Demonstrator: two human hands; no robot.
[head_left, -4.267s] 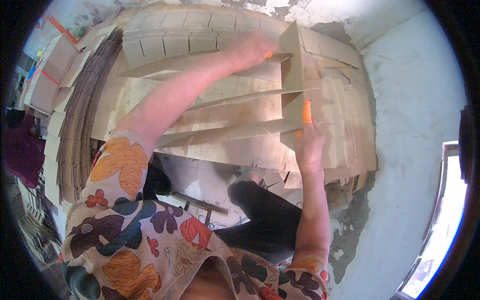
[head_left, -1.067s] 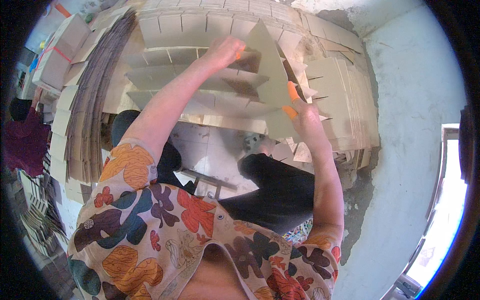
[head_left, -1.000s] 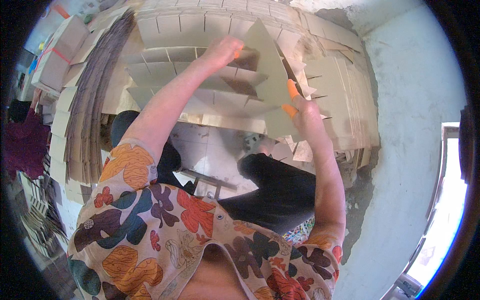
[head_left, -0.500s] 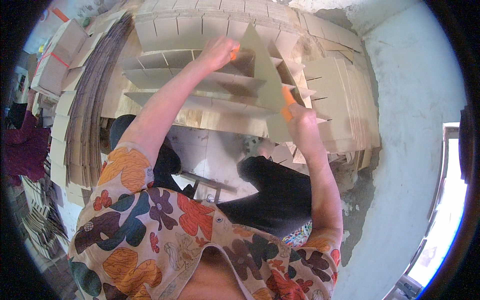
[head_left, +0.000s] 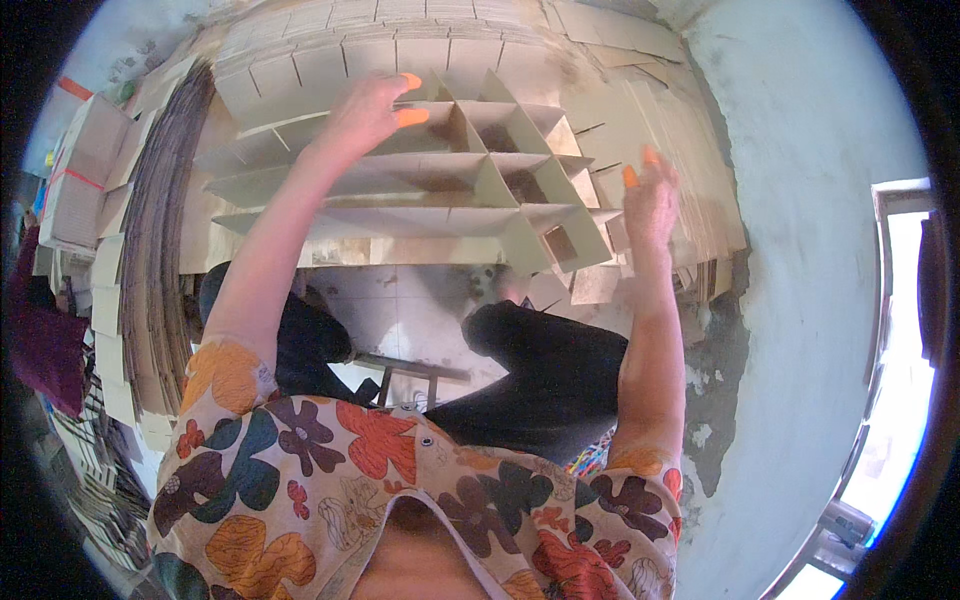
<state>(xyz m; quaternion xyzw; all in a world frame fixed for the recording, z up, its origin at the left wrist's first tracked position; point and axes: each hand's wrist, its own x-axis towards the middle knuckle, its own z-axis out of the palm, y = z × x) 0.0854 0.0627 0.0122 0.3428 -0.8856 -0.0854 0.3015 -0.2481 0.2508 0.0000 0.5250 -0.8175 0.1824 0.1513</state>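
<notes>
A partly slotted-together cardboard divider (head_left: 390, 180) stands on the wooden work surface. Its long strips run left to right, and two cross strips (head_left: 497, 185) interlock with them toward the right end. Above the far long strip is my left hand (head_left: 365, 115), thumb and forefinger apart in orange finger covers, holding nothing. My right hand (head_left: 652, 205), also with orange finger covers, is off the divider's right end, over stacked cardboard pieces. Its fingers are apart and hold nothing I can see; whether it touches the stack I cannot tell.
Behind the divider lies a row of slotted cardboard strips (head_left: 420, 55). More cardboard (head_left: 690, 170) is stacked at the right by the wall (head_left: 820, 200). A tall bank of cardboard sheets (head_left: 155, 240) and a white box (head_left: 90, 170) stand at the left.
The cross strip that both hands held at a slant now sits down in the long strips. Both hands have let go; the left has moved left, the right up and to the right.
</notes>
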